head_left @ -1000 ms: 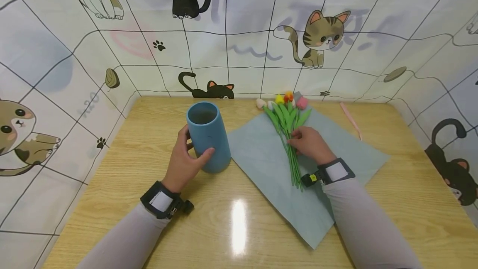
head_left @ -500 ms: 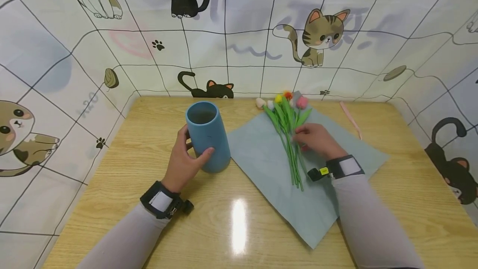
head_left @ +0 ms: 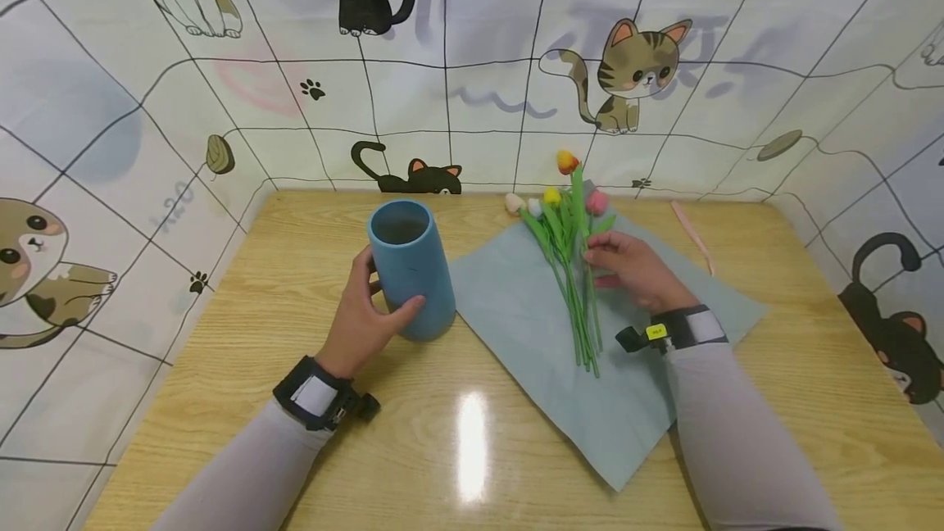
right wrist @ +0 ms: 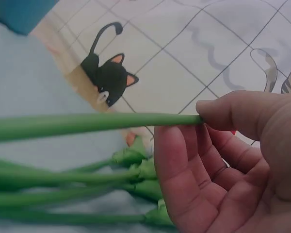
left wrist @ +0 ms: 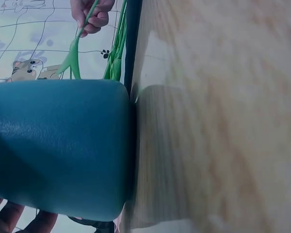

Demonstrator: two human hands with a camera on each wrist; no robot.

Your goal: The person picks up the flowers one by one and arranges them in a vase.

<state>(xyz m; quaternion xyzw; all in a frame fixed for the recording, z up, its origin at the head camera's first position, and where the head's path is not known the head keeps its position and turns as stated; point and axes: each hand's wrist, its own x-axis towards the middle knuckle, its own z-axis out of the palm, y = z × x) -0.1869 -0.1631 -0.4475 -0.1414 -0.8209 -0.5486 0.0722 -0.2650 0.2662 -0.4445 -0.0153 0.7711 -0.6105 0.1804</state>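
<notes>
My left hand [head_left: 361,322] holds the side of a blue vase [head_left: 416,293], thumb across its front and fingers round the far side. The vase stands upright on the table, its mouth showing no flowers. My right hand [head_left: 637,269] pinches the green stem [right wrist: 87,124] of a red-and-yellow tulip [head_left: 567,161] between thumb and fingers. This tulip is raised over the other tulips [head_left: 560,224], whose yellow, pink and pale heads lie toward the back. Those tulips rest on a grey-blue sheet of wrapping paper [head_left: 524,334]. In the left wrist view, the vase [left wrist: 63,145] partly hides the held tulip's leaves.
A pink ribbon-like strip [head_left: 693,238] lies at the back right, beside the paper. The wooden table [head_left: 295,269] meets a cat-printed cloth backdrop [head_left: 479,97] at the back and sides. The paper's near corner points toward the front.
My right hand has drawn the red-and-yellow tulip out from the bunch and raised it, moving slightly right. The left hand and vase have stayed nearly still.
</notes>
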